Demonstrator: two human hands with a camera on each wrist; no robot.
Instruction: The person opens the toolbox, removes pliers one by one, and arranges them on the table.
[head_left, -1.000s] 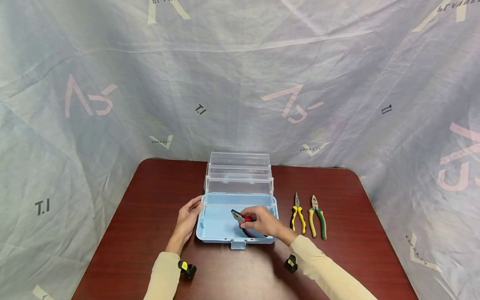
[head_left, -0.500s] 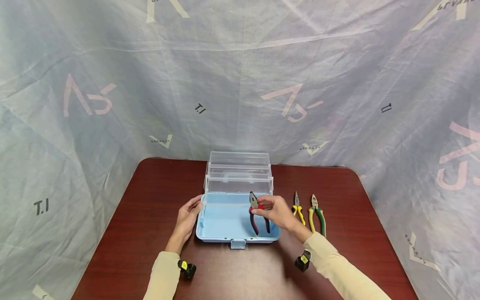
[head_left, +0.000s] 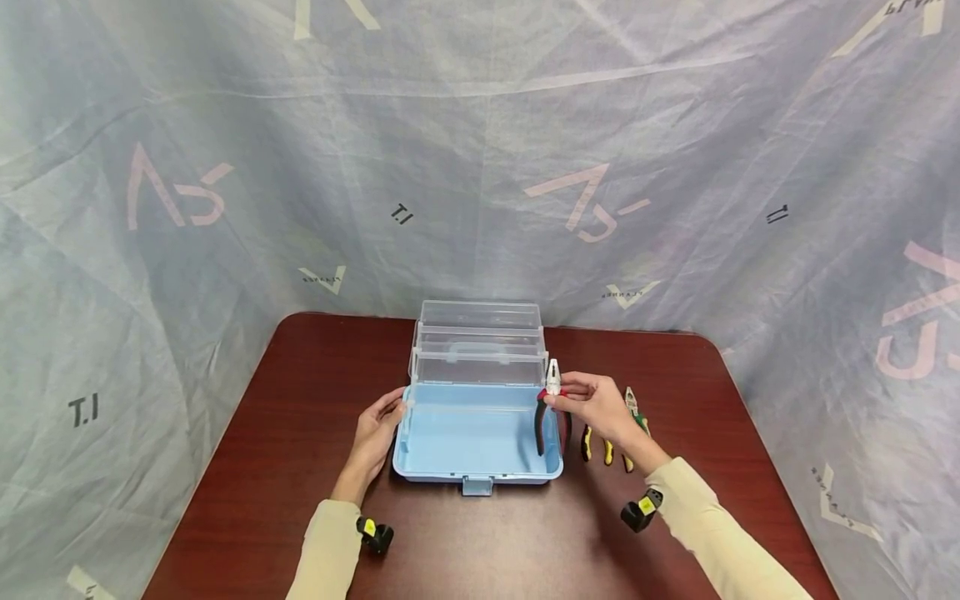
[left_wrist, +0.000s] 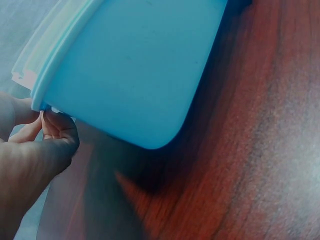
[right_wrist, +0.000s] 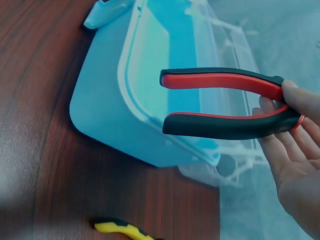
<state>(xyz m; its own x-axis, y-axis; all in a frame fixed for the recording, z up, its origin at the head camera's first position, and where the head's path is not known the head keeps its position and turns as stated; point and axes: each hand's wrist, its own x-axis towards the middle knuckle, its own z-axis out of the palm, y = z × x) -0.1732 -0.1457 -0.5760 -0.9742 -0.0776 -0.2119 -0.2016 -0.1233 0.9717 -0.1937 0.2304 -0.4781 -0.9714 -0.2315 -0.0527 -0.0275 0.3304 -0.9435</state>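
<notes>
A light blue toolbox (head_left: 450, 442) lies open on the table. My left hand (head_left: 372, 439) holds its left rim; the left wrist view shows the thumb above the rim and curled fingers beneath it. Over the box's right end, my right hand (head_left: 602, 408) pinches combination pliers (head_left: 553, 382) near the pivot, nose up. Their red-and-black handles (right_wrist: 225, 126) hang spread apart in the right wrist view. Beyond the right hand lie yellow-and-black pliers (head_left: 587, 444), their nose hidden by that hand, and green-and-cream pliers (head_left: 632, 402), partly covered by it.
Clear tiered trays (head_left: 480, 342) stand raised at the back of the toolbox. Its front latch (head_left: 477, 486) hangs down. A dark red wooden table (head_left: 315, 375) bears everything, with grey printed cloth (head_left: 480, 167) around its back and sides.
My right hand has lifted the combination pliers from low inside the toolbox and carried them right, turning the nose upright. The left hand has stayed at the rim.
</notes>
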